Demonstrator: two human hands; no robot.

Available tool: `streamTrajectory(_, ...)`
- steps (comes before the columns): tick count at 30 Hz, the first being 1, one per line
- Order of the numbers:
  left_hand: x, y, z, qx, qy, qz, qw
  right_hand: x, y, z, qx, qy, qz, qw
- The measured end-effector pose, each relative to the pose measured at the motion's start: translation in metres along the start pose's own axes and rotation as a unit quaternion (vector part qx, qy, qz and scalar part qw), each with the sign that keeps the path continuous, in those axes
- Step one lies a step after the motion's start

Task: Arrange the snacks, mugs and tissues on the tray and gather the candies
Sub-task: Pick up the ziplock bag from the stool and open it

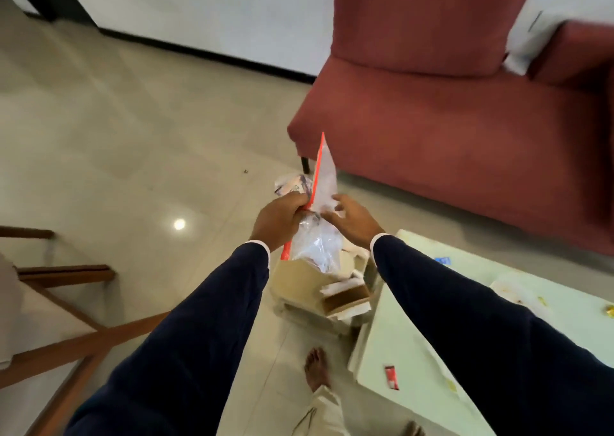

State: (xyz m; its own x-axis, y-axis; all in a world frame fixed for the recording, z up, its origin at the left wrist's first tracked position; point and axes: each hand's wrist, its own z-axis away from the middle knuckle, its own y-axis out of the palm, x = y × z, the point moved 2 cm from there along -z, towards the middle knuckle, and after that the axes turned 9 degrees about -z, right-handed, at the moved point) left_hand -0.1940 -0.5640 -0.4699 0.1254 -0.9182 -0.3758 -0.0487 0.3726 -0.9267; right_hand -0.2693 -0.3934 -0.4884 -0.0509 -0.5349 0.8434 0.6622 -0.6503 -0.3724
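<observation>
I hold a clear plastic zip bag [324,173] with a red-orange seal strip upright above the floor. My left hand [279,218] is clenched on the seal strip and on a crumpled clear wrapper [292,183]. My right hand [352,221] touches the bag's right side with its fingers spread. The bag's lower part [315,246] hangs crumpled between my wrists. On the pale green table [415,346] at the right lie a red candy wrapper [392,376], a blue wrapper [442,260] and a yellow candy [610,311].
Under my hands, an open cardboard box [305,282] with papers stands on the tiled floor. A red sofa [448,110] fills the upper right. A wooden chair frame [66,329] stands at the left. A bare foot [317,367] rests by the table's corner.
</observation>
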Motion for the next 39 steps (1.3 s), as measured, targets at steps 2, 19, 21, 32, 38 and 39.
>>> streamTrajectory(2,-0.044,-0.024,-0.005,-0.012,0.053,-0.034,0.998,0.010,-0.048,0.035,-0.116,-0.099,0.105,0.983)
streamTrajectory(19,-0.380,-0.069,0.014,-0.141,0.262,-0.217,0.930,-0.029,-0.317,0.280,-0.121,-0.197,0.237,0.944)
streamTrajectory(21,-0.389,-0.066,0.017,-0.169,0.254,-0.206,0.930,-0.031,-0.319,0.291,-0.144,-0.205,0.198,0.947)
streamTrajectory(32,-0.418,-0.008,0.045,0.127,-0.086,0.461,0.874,-0.036,-0.304,0.323,-0.201,-0.166,0.002,0.965)
streamTrajectory(38,-0.420,0.005,0.061,0.128,-0.067,0.536,0.831,-0.056,-0.273,0.332,-0.249,-0.149,-0.081,0.953)
streamTrajectory(39,-0.420,0.005,0.062,0.128,-0.062,0.539,0.830,-0.060,-0.270,0.334,-0.243,-0.144,-0.102,0.954)
